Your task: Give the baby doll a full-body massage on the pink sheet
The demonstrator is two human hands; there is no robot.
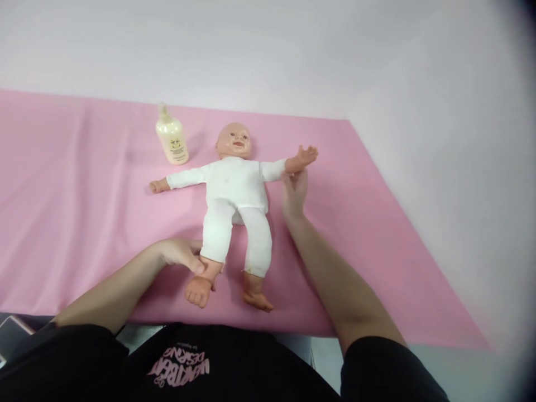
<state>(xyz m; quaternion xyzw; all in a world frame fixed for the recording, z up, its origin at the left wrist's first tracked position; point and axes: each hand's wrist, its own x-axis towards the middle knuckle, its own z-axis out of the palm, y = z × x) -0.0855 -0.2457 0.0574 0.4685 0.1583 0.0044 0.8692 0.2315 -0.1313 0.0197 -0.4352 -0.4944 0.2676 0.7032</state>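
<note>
A baby doll (pixel 237 181) with a white cloth body and hard plastic head, hands and feet lies on its back, head away from me. My left hand (pixel 182 254) is closed around the lower leg on the left, just above the foot; some fingers are hidden behind it. At the doll's outstretched arm on the right, my right hand (pixel 295 192) grips near the wrist, where the sleeve meets the plastic. The doll's other arm stretches out to the left on the cloth.
A pale yellow pump bottle (pixel 172 137) stands left of the doll's head. Pink cloth (pixel 104 206) covers the table, whose right edge slants toward me. A white wall (pixel 209 50) rises behind. Part of a flat, pale-edged object (pixel 14 338) shows at the lower left.
</note>
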